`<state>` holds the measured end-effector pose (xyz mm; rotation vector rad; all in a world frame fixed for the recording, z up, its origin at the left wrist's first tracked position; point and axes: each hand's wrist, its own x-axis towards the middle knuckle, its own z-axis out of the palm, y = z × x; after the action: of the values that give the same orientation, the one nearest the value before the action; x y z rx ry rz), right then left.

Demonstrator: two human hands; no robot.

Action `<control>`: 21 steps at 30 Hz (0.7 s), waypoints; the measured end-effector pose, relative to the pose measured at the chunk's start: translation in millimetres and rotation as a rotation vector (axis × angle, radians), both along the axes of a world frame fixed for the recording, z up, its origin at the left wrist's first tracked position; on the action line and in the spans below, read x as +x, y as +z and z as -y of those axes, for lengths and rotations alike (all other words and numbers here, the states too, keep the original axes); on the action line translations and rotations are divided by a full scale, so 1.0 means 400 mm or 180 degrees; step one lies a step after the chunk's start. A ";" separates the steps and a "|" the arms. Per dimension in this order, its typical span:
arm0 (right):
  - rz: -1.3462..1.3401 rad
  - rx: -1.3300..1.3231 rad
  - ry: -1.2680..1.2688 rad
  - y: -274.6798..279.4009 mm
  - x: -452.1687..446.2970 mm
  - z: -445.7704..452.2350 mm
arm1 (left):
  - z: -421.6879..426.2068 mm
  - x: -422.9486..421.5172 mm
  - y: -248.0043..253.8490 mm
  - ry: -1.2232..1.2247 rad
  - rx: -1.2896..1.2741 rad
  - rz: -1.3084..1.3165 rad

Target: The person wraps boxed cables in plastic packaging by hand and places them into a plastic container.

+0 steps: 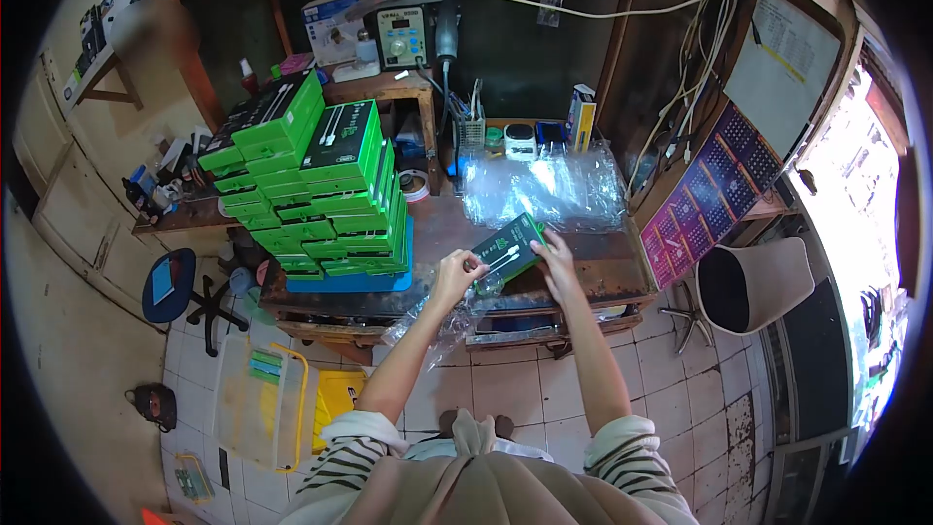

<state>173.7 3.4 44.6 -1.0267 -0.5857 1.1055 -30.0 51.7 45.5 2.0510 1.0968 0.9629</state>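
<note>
A black and green cable box [507, 255], printed with a white cable, is tilted above the front of the desk. My right hand [556, 261] grips its right end, thumb on the front face. At the box's left end my left hand [455, 278] is closed in a pinch at a clear plastic bag [442, 329], which hangs crumpled below the box. How far the bag covers the box I cannot tell. To the left, a tall stack of similar green boxes [311, 204] stands on a blue tray [389, 282].
Clear plastic bags [544, 190] lie spread at the back of the desk [612, 277]. Behind are a soldering station [400, 37] and a pen holder [472, 126]. A chair [758, 282] stands right; a plastic container [258, 399] is on the floor at left.
</note>
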 end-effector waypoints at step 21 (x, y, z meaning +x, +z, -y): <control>-0.0418 0.0794 -0.0664 0.200 -0.131 0.034 | -0.042 -0.019 0.096 0.0288 -0.0047 0.0214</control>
<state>121.3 -10.1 124.6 -0.7737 -0.4850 0.8836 -37.7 68.5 84.1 1.9571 1.1660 1.0577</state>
